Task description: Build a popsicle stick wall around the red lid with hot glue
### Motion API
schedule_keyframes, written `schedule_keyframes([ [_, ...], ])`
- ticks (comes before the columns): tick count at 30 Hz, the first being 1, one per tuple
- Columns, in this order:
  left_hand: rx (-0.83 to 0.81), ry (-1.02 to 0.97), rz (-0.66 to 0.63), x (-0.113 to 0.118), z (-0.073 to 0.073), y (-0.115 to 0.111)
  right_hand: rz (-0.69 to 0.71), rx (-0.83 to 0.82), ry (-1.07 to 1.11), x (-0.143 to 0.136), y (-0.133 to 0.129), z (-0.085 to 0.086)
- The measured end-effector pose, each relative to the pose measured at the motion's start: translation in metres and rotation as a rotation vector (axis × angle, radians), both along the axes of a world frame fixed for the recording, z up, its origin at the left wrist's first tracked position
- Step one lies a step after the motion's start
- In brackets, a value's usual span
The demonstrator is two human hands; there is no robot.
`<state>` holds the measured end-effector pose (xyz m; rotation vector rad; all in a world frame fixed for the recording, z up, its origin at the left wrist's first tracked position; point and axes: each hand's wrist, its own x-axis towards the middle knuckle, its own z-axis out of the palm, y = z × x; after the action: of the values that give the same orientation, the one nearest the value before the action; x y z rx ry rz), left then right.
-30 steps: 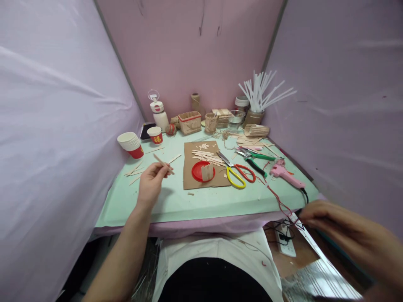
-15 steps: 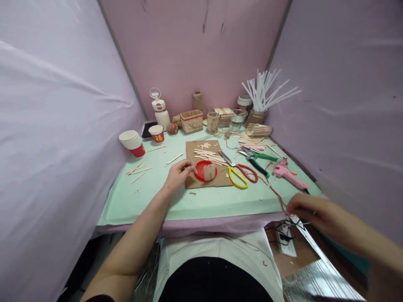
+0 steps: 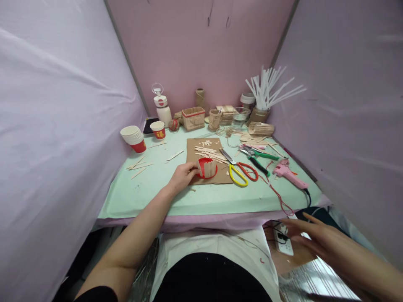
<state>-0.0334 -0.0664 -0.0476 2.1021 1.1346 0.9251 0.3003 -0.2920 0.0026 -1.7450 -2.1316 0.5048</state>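
Note:
My left hand point(image 3: 185, 173) pinches a short flat wooden stick point(image 3: 199, 166) upright at the left edge of a round red base point(image 3: 206, 175). Along the base's right and front side stands a short wall of wooden stick pieces point(image 3: 210, 168). The base rests on a brown cardboard sheet point(image 3: 220, 180), with several loose wooden sticks point(image 3: 208, 153) behind it. My right hand point(image 3: 310, 233) is off the table's front right edge, fingers stretched out and apart, over a white power strip point(image 3: 283, 243).
Right of the cardboard lie scissors point(image 3: 241, 172) with yellow and red handles, green-handled pruners point(image 3: 258, 161), a pink glue gun point(image 3: 289, 173) and red cord point(image 3: 280, 197). Paper cups point(image 3: 134, 138) stand at the left. A woven-look box point(image 3: 193, 118) and a glass bowl point(image 3: 239, 118) line the back.
My left hand has moved slightly right, and its stick now stands closer to the wooden wall. My right hand has left the red cord, dropped lower and spread its fingers.

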Motion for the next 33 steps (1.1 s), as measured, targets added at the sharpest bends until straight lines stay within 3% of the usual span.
schedule_keyframes([
  [1, 0.014, 0.012, -0.002, 0.000, -0.001, 0.001, 0.045, -0.043, -0.026, 0.010, 0.013, -0.005],
  [2, 0.025, 0.020, -0.003, 0.000, -0.002, 0.001, 0.006, -0.016, -0.050, 0.020, 0.026, -0.011],
  [9, 0.061, 0.022, -0.008, -0.001, -0.005, 0.004, -0.446, 0.327, -0.298, 0.071, 0.106, -0.039],
  [11, 0.050, 0.018, -0.013, -0.002, -0.006, 0.004, -0.541, 0.234, -0.420, 0.078, 0.124, -0.044],
  [14, 0.052, 0.009, -0.024, -0.002, -0.007, 0.004, -0.564, 0.073, -0.514, 0.082, 0.143, -0.055],
  [21, 0.085, 0.021, -0.050, 0.001, -0.008, 0.003, -0.592, -0.014, -0.555, 0.077, 0.160, -0.075],
  [33, 0.140, 0.075, -0.123, 0.001, -0.015, 0.008, -0.567, -0.062, -0.554, 0.078, 0.160, -0.070],
])
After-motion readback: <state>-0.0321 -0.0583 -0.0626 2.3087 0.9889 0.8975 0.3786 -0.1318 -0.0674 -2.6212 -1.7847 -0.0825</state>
